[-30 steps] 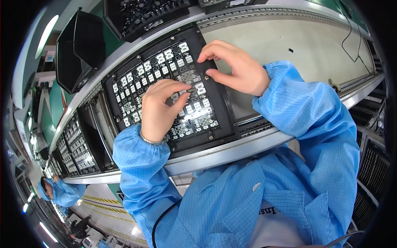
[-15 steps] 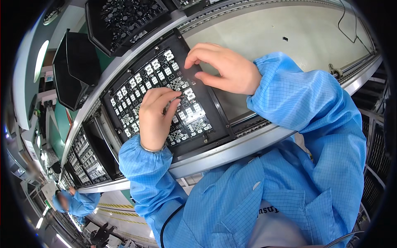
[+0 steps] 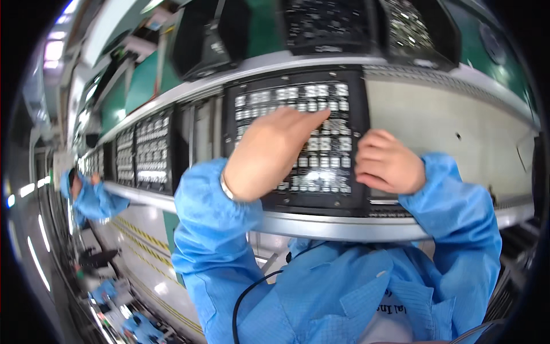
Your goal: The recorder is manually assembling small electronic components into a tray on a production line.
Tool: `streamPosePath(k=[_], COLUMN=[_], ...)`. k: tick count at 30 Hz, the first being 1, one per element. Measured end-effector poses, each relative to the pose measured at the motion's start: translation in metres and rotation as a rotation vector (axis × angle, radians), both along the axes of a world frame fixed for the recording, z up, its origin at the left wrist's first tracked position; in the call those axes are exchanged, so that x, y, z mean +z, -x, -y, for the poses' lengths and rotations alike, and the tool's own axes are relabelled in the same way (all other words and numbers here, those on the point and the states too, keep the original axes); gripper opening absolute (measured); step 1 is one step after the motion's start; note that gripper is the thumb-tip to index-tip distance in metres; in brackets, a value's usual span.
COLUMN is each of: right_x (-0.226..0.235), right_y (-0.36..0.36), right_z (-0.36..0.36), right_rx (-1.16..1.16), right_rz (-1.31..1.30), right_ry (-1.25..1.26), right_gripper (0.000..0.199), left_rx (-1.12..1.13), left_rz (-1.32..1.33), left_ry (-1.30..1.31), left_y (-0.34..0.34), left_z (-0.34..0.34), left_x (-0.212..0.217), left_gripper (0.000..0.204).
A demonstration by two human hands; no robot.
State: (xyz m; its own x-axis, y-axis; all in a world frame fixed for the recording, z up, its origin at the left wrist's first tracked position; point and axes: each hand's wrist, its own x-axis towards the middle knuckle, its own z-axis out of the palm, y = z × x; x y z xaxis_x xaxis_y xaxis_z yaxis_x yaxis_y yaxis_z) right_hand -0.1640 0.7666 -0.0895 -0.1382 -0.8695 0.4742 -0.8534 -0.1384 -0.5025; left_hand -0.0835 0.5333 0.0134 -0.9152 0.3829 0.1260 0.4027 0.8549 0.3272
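Observation:
A black tray [image 3: 358, 198] lies on the rail line before me, carrying circuit boards [image 3: 318, 176] with rows of small white square parts. My left hand [image 3: 266, 152] is over the boards, back of the hand up. Its fingers are close together and point to the upper right, the tips above the white parts; anything pinched in them is hidden. At the tray's right edge is my right hand [image 3: 392, 163], its fingers curled in beside the thumb. Whether those fingers touch the tray or hold something small is unclear. The picture is blurred by motion.
Behind the line stand a black bin of dark small parts [image 3: 326, 26], a bin of shiny parts [image 3: 409, 28] and another black bin [image 3: 209, 43]. More board trays [image 3: 152, 152] sit to the left. A small dark piece [image 3: 458, 136] lies on the pale surface [image 3: 441, 114]. A co-worker [image 3: 94, 195] stands far left.
The view has turned, so the tray appears straighter. My left hand has moved farther across the boards. My right hand has come nearer along the tray's right edge, and its fingers have curled in.

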Motion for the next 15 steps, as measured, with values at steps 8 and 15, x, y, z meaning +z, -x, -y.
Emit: streamPosePath(k=[8,15], right_x=[0.017,0.036], right_y=[0.001,-0.003], right_z=[-0.009,0.010], right_rx=[0.028,-0.084], right_rz=[-0.021,0.034], right_ry=[-0.171,-0.310], right_gripper=[0.015,0.005], left_rx=[0.676,0.322], left_rz=[-0.538,-0.158], left_ry=[0.268,0.295], left_y=[0.118,0.210], left_z=[0.151,0.429], left_x=[0.021,-0.116], left_gripper=[0.017,0.043])
